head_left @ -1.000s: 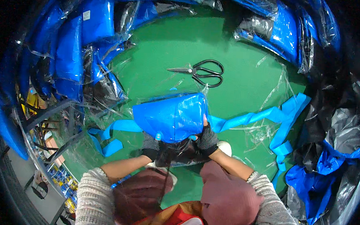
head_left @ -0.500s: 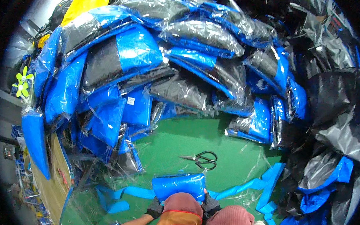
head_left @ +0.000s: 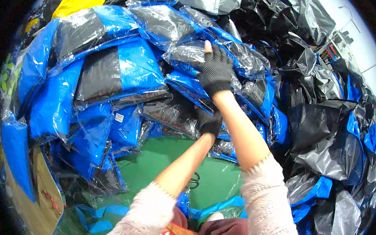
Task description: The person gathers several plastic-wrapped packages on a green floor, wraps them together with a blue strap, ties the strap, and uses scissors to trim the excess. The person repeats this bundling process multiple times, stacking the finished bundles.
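Note:
Both of my forearms reach forward to a heap of blue-and-black folded packages in clear plastic. My right hand, in a black ribbed glove with a bare fingertip showing, lies on a black package with its fingers stretched out. Lower down, my left hand, gloved too, is at the front of the heap beside a dark wrapped package. My right wrist and the plastic hide its fingers, so their grip does not show. A blue bundle shows partly between my arms near my lap.
Black-handled scissors lie on the green floor, partly behind my left forearm. Blue strap runs across the floor. Black sheeting is piled at the right, a curved wooden board stands at the left.
My hands have left the blue bundle at my lap and moved forward to the heap. The view has shifted a little, showing more of the right side.

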`<act>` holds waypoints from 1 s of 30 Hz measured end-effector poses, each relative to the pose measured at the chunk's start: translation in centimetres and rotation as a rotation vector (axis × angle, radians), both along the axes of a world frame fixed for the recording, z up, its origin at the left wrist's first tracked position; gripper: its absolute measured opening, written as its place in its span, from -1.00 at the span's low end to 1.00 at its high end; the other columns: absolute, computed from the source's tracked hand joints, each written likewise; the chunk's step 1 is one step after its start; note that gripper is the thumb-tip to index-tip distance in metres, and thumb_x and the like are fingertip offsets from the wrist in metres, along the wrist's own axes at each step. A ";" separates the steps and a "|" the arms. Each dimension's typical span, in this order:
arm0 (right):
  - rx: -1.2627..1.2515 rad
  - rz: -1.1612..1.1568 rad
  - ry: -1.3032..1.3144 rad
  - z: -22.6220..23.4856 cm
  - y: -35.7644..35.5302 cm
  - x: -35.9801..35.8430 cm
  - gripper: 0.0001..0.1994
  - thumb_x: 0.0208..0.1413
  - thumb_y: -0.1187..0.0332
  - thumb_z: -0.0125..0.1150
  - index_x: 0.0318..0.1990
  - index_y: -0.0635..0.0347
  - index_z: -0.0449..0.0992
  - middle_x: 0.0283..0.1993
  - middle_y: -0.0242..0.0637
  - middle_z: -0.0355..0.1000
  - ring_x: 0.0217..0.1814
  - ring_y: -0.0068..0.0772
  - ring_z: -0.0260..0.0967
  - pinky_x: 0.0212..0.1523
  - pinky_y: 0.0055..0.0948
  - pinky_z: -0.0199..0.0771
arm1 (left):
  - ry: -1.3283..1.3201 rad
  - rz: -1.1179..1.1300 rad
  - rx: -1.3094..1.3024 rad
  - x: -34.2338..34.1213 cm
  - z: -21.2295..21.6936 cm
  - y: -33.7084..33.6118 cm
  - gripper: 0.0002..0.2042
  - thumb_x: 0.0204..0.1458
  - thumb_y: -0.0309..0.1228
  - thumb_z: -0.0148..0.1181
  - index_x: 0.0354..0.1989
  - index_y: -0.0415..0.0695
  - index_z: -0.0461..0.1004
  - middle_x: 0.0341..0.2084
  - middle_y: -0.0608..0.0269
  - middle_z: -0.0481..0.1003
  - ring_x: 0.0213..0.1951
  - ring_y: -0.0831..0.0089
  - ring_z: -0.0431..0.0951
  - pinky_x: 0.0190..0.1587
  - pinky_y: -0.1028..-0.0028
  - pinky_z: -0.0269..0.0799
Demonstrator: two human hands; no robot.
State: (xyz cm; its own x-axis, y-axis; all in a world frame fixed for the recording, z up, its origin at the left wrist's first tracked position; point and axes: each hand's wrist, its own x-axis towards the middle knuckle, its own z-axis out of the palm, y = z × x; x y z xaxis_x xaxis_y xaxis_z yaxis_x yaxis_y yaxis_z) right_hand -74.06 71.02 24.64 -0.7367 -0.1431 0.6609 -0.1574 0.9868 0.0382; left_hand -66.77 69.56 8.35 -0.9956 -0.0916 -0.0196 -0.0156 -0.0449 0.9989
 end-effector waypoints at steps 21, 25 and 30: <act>-0.988 0.198 -1.243 -0.8 12.6 16.9 -0.55 -0.02 0.23 0.12 0.03 0.27 0.40 -0.01 -0.23 0.39 0.05 -0.39 0.27 0.08 -0.47 0.21 | -0.577 -0.575 0.097 15.9 -9.4 -31.8 -0.66 -0.14 -0.33 0.30 -0.15 -0.10 0.44 -0.47 0.39 0.50 -0.46 0.59 0.46 -0.40 0.57 0.38; -0.552 0.727 -1.308 -14.3 0.2 11.7 -0.50 0.03 0.07 0.02 -0.02 0.34 0.37 -0.08 0.07 0.39 -0.05 -0.15 0.35 -0.01 -0.33 0.30 | -0.665 -0.311 0.356 18.0 -11.7 -32.9 -0.61 0.00 -0.31 0.15 0.02 -0.12 0.34 -0.15 0.18 0.44 -0.18 0.46 0.45 -0.14 0.41 0.42; -0.573 0.524 -1.060 -14.7 -4.2 13.2 -0.52 0.05 0.05 0.08 0.02 0.20 0.39 0.01 -0.01 0.36 0.07 -0.05 0.30 0.07 -0.32 0.26 | -0.800 -0.285 0.328 19.0 -13.3 -34.4 -0.32 0.06 -0.08 0.02 0.29 -0.12 -0.04 0.17 0.05 0.15 0.16 0.22 0.21 0.17 0.32 0.14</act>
